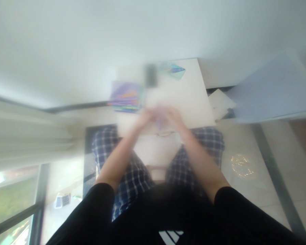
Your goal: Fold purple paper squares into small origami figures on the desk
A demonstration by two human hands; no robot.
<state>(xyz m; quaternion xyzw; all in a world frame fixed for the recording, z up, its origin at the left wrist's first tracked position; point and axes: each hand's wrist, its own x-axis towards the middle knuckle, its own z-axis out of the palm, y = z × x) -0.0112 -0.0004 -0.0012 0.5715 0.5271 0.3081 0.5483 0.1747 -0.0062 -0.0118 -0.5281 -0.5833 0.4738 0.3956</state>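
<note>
one black shirt (163, 207) is closest, with two arms reaching over one white table (191, 98). the left hand (148, 115) and right hand (172, 115) grip one purple piece (159, 121) between them (blur hides the fingers), above the table's near edge. beyond are one purple-topped pile (124, 95), its count unclear, one dark block (151, 75) and one teal-blue piece (177, 71).

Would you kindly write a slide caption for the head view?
Left hand and right hand at a blurred purple piece over a white table, colourful stack at left.
</note>
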